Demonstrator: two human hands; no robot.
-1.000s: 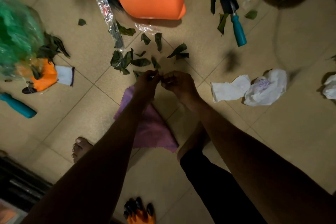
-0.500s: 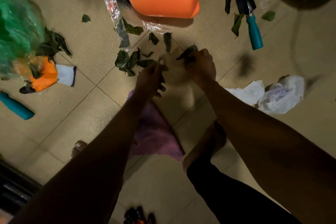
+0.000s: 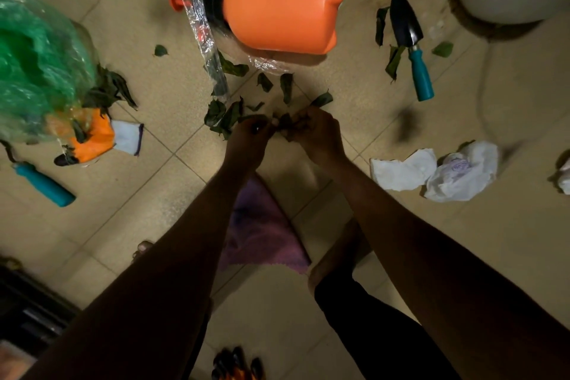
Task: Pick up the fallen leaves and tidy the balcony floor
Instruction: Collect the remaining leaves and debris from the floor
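- Several fallen leaves (image 3: 285, 126) bunched where the two hands meet, just above the floor (image 3: 354, 95), near the scene's middle.
- Right hand (image 3: 319, 136) with fingers curled round that bunch; left hand (image 3: 248, 139) with fingers bent in, apparently pinching the bunch's left end, though blurred.
- Loose on the tiles: a clump (image 3: 222, 116) just left of the left hand and slightly farther, and one long leaf (image 3: 322, 99) just beyond the right hand's knuckles, long axis slanting far-right.
- Probably the next pick: the clump for the left hand, the long leaf for the right, each on its own side.
- Farther out: orange container (image 3: 280, 6) beyond the hands, more leaves beside the trowel (image 3: 411, 40) at far right, green bag (image 3: 37, 65) well apart at left.
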